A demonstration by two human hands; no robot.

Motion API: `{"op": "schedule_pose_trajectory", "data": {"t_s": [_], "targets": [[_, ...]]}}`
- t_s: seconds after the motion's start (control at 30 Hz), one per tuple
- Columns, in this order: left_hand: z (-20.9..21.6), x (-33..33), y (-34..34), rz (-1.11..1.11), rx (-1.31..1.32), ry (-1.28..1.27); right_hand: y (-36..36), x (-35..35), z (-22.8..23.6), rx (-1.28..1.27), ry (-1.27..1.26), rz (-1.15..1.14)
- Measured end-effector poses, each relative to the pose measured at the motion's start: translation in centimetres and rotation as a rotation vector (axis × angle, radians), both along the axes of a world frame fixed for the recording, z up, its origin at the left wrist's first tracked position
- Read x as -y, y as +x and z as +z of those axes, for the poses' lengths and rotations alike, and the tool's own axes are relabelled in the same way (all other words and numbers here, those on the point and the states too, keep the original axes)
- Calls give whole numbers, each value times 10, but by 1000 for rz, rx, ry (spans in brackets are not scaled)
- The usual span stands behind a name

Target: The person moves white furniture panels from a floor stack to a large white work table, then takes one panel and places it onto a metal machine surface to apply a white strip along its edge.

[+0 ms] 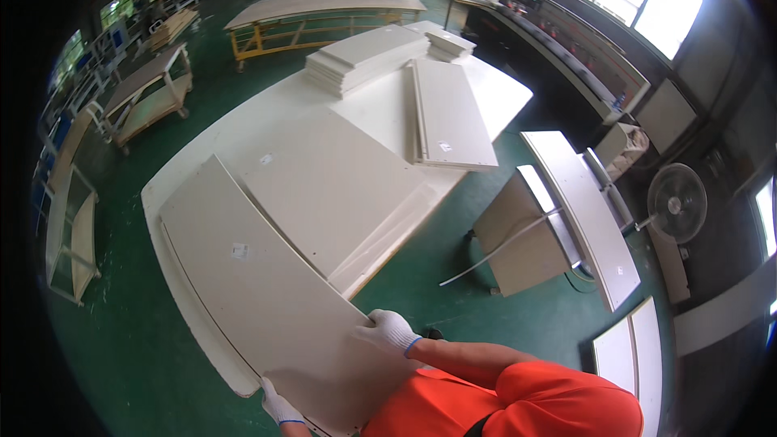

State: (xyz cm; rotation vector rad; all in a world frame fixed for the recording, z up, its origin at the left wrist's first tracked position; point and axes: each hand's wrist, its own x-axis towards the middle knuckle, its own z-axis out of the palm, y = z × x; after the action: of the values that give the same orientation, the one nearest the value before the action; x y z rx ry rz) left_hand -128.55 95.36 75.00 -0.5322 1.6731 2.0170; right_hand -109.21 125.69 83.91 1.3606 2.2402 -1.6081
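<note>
A long white panel (267, 299) with a small label lies over the near end of the white worktable (494, 81), its near end reaching toward my body. My right hand (390, 332), in a white knit glove with a blue cuff, grips the panel's right edge. Lower down, my left hand (279, 405), gloved the same way, is closed at its left edge; its fingers are partly hidden. Just beyond lies a wider white panel (332, 186), also labelled. The near end of the held panel is cut off by my orange clothing and the view's edge.
Stacked white boards (368, 57) and a narrower pair of panels (453, 113) occupy the table's far part. Rightward stand a wheeled cabinet-like unit (522, 235) with a board on top and a round fan (676, 204). Wooden carts (150, 97) line the left; a yellow-framed table (324, 8) stands behind.
</note>
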Motion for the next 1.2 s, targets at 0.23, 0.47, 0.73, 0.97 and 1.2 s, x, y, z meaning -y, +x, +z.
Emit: {"op": "schedule_pose_trajectory", "data": {"t_s": [0.23, 0.47, 0.73, 0.97, 1.2], "targets": [[64, -207, 1, -409, -143, 20, 110, -97, 30, -114, 54, -450], [48, -421, 55, -809, -100, -8, 217, -219, 17, -42, 54, -755], [9, -641, 103, -985, -142, -163, 290, -366, 9, -121, -96, -1090], [-8, -693, 109, -1146, -321, -34, 282, -574, -49, -228, -56, -1057], [58, -705, 181, -1051, 27, -3, 290, -782, -95, -132, 6, -846]]}}
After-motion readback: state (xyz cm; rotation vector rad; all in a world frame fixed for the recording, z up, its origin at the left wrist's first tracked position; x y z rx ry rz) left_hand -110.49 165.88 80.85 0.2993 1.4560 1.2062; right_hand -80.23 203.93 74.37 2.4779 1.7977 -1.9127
